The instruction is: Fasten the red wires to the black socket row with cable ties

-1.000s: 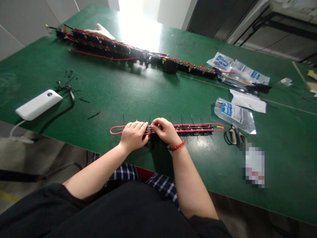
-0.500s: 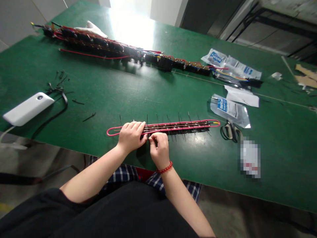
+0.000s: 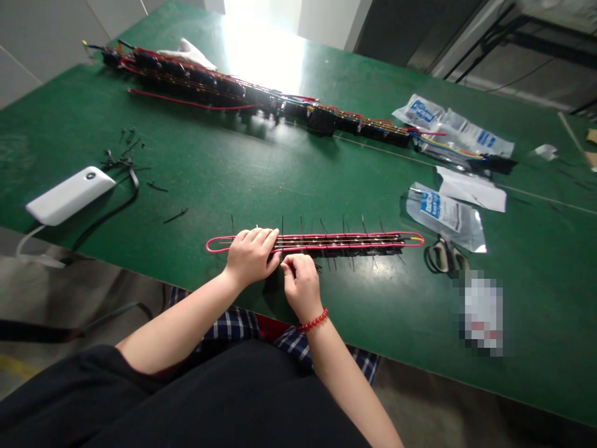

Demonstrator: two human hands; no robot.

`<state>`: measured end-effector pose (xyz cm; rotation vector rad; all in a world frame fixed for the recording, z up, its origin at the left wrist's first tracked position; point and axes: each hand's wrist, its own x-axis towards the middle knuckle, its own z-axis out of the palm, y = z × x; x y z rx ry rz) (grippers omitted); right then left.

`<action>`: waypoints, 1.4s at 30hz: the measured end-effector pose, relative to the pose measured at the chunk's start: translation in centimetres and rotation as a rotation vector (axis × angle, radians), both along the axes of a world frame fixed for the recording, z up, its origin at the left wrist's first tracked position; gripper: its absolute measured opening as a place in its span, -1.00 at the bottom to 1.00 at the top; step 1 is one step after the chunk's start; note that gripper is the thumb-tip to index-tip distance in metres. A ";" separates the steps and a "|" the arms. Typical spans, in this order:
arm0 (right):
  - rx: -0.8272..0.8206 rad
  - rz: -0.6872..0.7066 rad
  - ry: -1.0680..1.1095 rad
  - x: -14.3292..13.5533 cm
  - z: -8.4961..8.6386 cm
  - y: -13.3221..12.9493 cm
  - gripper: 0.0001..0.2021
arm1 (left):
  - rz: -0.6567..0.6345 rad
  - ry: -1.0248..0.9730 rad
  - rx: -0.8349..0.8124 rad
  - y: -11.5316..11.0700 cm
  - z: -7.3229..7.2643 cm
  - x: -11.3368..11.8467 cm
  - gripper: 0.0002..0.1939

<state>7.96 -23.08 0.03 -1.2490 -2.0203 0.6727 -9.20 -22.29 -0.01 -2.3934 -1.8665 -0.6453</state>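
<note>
A long black strip assembly lies on the green table before me, edged by a loop of red wire. Thin black cable-tie tails stick out along both long sides of it. My left hand is closed over the strip near its left end, pressing it down, with the thumb on the near side. Just right of that thumb, my right hand is pinched at the strip's near edge. Whatever sits between those fingertips is hidden or too small to make out.
A longer wired assembly stretches across the back. On the left are a white device and loose black cable ties. To the right lie scissors, plastic bags, white paper and a blurred-out item.
The view has shifted slightly, so table items appear further right. My left hand keeps its hold on the strip, and my right hand stays pinched, slightly lower against the strip's near edge.
</note>
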 end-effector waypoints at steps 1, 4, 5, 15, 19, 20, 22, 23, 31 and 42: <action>0.000 0.007 -0.005 0.0 0.0 0.0 -0.84 | -0.001 -0.003 -0.002 0.0 0.0 0.0 -0.51; 0.000 0.023 -0.024 0.1 0.0 0.0 -0.85 | -0.004 -0.003 0.000 0.0 0.1 0.0 -0.51; 0.000 0.027 -0.028 0.2 0.0 0.0 -0.85 | -0.006 0.001 0.004 -0.1 0.1 0.0 -0.51; -0.006 0.057 -0.121 0.7 -0.1 0.1 -0.85 | -0.004 0.012 -0.008 -0.1 0.2 0.0 -0.52; 0.060 0.065 -0.230 0.6 -0.1 0.0 -0.87 | -0.001 0.017 0.001 -0.1 0.2 0.1 -0.52; 0.073 0.066 -0.250 0.6 -0.1 0.0 -0.87 | -0.001 0.021 0.006 -0.1 0.2 0.1 -0.52; 0.088 0.072 -0.280 0.6 0.0 -0.1 -0.88 | -0.001 0.033 0.017 -0.1 0.2 0.1 -0.53; 0.092 0.074 -0.292 0.6 0.0 -0.1 -0.88 | -0.001 0.038 0.021 -0.1 0.2 0.1 -0.53; 0.126 0.057 -0.382 0.1 -0.2 -0.1 -0.88 | -0.001 0.022 0.006 0.0 0.2 0.1 -0.53; 0.175 0.045 -0.276 0.2 -0.2 -0.6 -0.85 | 0.003 0.046 0.009 0.0 0.2 0.1 -0.48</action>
